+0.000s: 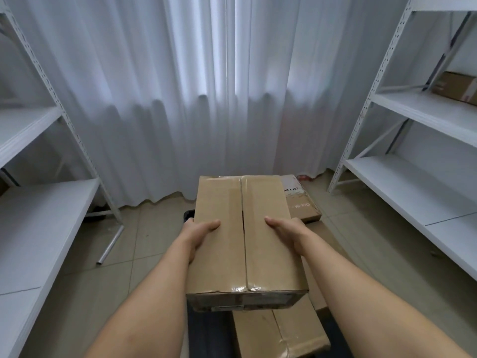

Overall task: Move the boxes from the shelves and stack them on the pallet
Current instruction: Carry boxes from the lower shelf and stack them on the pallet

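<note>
Left hand [200, 232] and right hand [289, 232] clasp the taped cardboard box [244, 236] above the pallet [206, 337]; set off-centre on the lower box [278, 334], it could tip.

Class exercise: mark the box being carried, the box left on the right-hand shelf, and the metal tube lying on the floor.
carried box [232, 228]: head view, top left flap.
shelf box [455, 86]: head view, its front face.
metal tube [109, 248]: head view, mid-length of the tube.
</note>
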